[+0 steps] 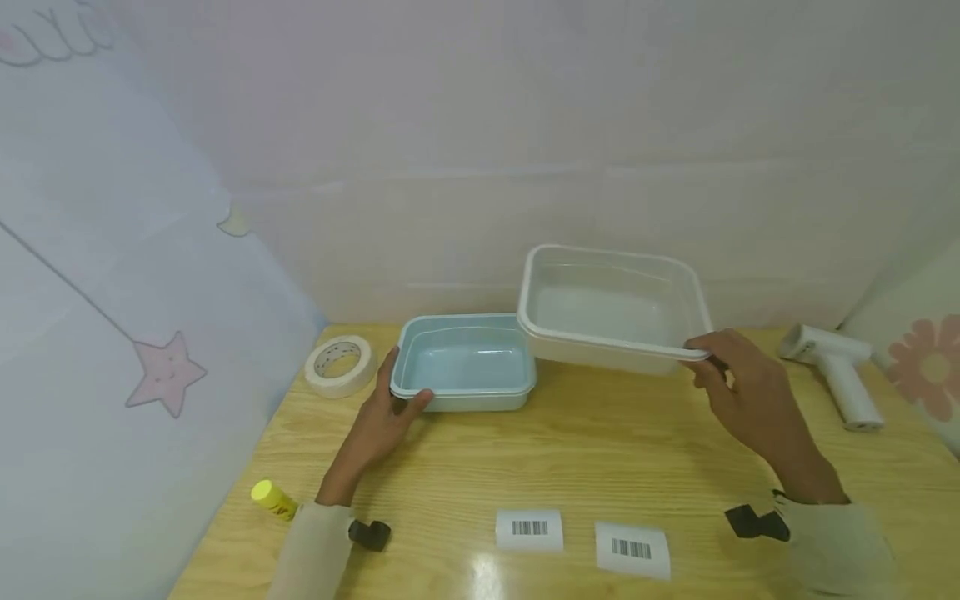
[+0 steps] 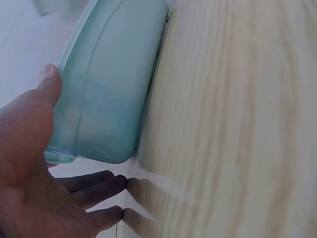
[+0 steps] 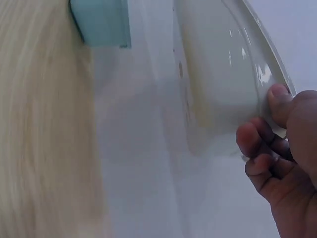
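A light blue plastic container stands on the table near its back edge. My left hand holds its front left corner, thumb at the front wall and fingers along the left side. In the left wrist view, some fingers of the left hand stretch out below the container's corner, close to the table. A clear white-rimmed container is raised and tilted in the air, right of the blue one. My right hand pinches its front right corner, thumb and curled fingers at the rim.
A roll of white tape lies left of the blue container, and a yellow glue stick near the left forearm. Two barcode labels lie at the front. A white handheld scanner lies at right. A cloth wall rises behind.
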The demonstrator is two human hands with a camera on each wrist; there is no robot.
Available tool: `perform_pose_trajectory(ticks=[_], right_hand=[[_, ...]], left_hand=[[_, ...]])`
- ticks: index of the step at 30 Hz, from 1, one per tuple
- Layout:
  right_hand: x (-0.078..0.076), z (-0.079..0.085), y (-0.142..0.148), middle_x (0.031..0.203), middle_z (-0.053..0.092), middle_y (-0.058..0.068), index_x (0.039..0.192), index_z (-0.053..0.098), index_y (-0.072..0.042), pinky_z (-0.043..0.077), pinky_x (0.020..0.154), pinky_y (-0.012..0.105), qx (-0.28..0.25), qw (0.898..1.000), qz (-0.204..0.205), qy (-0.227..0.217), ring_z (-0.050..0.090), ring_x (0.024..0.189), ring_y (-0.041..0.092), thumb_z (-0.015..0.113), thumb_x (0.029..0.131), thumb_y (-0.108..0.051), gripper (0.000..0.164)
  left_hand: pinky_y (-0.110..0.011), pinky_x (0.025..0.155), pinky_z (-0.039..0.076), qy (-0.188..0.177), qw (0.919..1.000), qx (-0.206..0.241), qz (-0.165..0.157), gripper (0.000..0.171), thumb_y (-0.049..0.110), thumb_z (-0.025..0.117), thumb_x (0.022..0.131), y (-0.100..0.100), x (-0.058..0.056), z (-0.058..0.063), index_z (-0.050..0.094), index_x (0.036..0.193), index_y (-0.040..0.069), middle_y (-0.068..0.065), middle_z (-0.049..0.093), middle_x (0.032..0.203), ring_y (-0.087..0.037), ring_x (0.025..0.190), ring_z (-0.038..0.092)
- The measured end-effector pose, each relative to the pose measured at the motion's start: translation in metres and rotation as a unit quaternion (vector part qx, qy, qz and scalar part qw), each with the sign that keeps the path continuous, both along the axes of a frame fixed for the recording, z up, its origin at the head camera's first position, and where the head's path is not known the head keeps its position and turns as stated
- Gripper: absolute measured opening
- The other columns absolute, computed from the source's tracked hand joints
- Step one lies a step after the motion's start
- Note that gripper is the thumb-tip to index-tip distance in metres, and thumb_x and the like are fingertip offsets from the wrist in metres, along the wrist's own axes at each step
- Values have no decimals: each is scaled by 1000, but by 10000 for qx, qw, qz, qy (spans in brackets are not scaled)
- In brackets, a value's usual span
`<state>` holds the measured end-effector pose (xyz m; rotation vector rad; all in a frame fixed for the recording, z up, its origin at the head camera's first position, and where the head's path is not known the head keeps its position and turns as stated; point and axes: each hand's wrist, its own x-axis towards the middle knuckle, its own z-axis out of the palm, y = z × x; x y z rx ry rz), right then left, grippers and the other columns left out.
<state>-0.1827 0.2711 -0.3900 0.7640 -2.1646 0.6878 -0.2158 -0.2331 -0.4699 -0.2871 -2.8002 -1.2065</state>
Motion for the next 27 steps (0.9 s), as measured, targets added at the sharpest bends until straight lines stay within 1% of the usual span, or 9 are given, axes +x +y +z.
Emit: perform_pose_trajectory(ticks=[3, 4, 6, 10, 13, 17, 22, 25, 27], right_hand=[[2, -17, 29, 86, 60, -5, 115, 68, -5, 34, 52, 16, 194, 9993, -132, -304, 50, 66, 2, 72, 86, 9, 32], [2, -23, 37, 86, 60, -6, 116, 68, -5, 34, 51, 16, 258, 9987, -161, -403, 48, 65, 1, 73, 84, 11, 36], [2, -37, 49, 87, 61, -7, 118, 67, -6, 32, 49, 14, 339, 9974, -199, -603, 46, 63, -2, 72, 83, 14, 41], [0, -61, 62, 87, 61, -4, 119, 65, -4, 31, 47, 13, 508, 9954, -138, -800, 46, 60, -3, 72, 81, 15, 43], [-3, -74, 65, 88, 61, -2, 118, 65, -4, 32, 49, 13, 558, 9947, -87, -861, 52, 65, 0, 72, 81, 16, 43], [-6, -82, 65, 90, 61, -2, 116, 65, -4, 36, 53, 13, 557, 9942, -94, -910, 58, 72, 6, 72, 81, 16, 41], [-6, -84, 64, 91, 60, 0, 116, 63, -2, 39, 58, 13, 590, 9928, -106, -1040, 62, 74, 11, 72, 80, 18, 42], [-9, -83, 65, 93, 60, 2, 120, 61, 1, 43, 60, 14, 730, 9923, 45, -1004, 63, 74, 12, 71, 81, 19, 45], [-11, -79, 68, 95, 61, 2, 128, 58, 0, 46, 60, 17, 848, 9895, 155, -1163, 62, 75, 11, 70, 84, 16, 48]], left_hand=[[-67, 104, 35, 13, 10000, -9, -7, 92, 55, 60, 97, -2, 1, -1, -10, 157, 45, -25, 30, 158, -51, 136, 39], [-67, 104, 36, 28, 10000, 6, -24, 92, 54, 60, 97, -3, 1, -1, -9, 157, 45, -25, 30, 158, -51, 136, 39], [-67, 104, 36, 33, 10000, 46, -73, 93, 53, 61, 97, -3, 2, -2, -9, 158, 44, -25, 31, 158, -50, 136, 39], [-67, 105, 35, -1, 9998, 103, -140, 93, 51, 62, 97, -4, 4, -5, -8, 158, 44, -23, 31, 158, -49, 137, 39], [-66, 105, 35, -11, 9998, 119, -136, 92, 51, 62, 97, -4, 5, -6, -8, 158, 45, -21, 31, 159, -48, 137, 39], [-67, 105, 35, 22, 9999, 90, -143, 92, 51, 61, 98, -4, 4, -7, -8, 158, 45, -21, 31, 159, -48, 138, 38], [-67, 105, 35, -26, 9999, 27, -111, 91, 54, 60, 97, -5, 2, -3, -9, 157, 47, -22, 30, 159, -48, 138, 38], [-66, 107, 33, -28, 9998, 107, -186, 93, 52, 60, 98, -5, 0, -2, -12, 156, 45, -22, 26, 161, -47, 140, 34], [-64, 110, 30, -47, 9993, 241, -285, 97, 50, 60, 98, -4, -2, -1, -17, 156, 41, -24, 24, 161, -46, 142, 31]])
